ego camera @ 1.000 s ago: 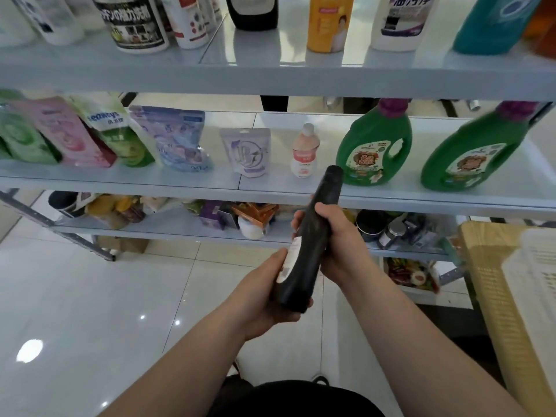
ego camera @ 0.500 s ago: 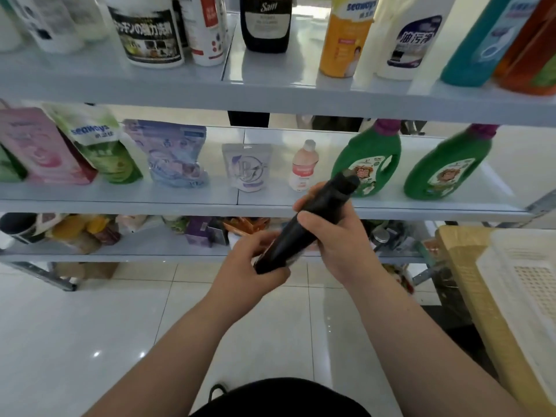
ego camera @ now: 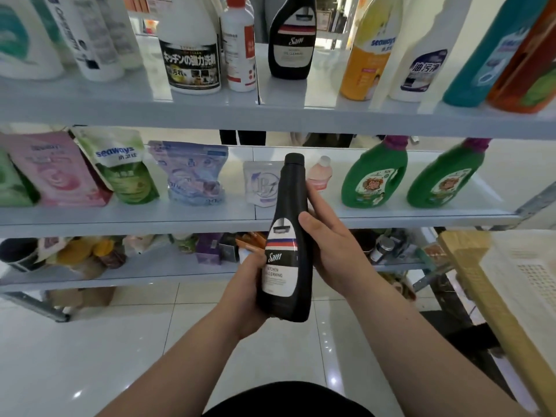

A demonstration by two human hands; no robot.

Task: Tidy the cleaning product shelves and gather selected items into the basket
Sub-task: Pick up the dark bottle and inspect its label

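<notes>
A black "Sam" kitchen-cleaner bottle [ego camera: 285,245] stands upright in front of the middle shelf, label toward me. My left hand [ego camera: 246,293] grips its lower body from the left, fingers curled round the base. My right hand [ego camera: 331,245] holds the bottle's right side, thumb on the front near the shoulder. A matching black Sam bottle [ego camera: 291,37] stands on the top shelf [ego camera: 210,112]. A white lattice basket [ego camera: 532,281] sits at the right on a yellow stand.
The top shelf carries several bottles, among them an orange one [ego camera: 367,55] and a white one [ego camera: 192,52]. Refill pouches [ego camera: 120,167], a small pink bottle [ego camera: 320,176] and two green jugs [ego camera: 373,176] line the middle shelf [ego camera: 126,218]. Small items crowd the bottom shelf.
The bottle turned from tilted and label-down to upright with its label facing me. The view rose, and more of the top shelf shows.
</notes>
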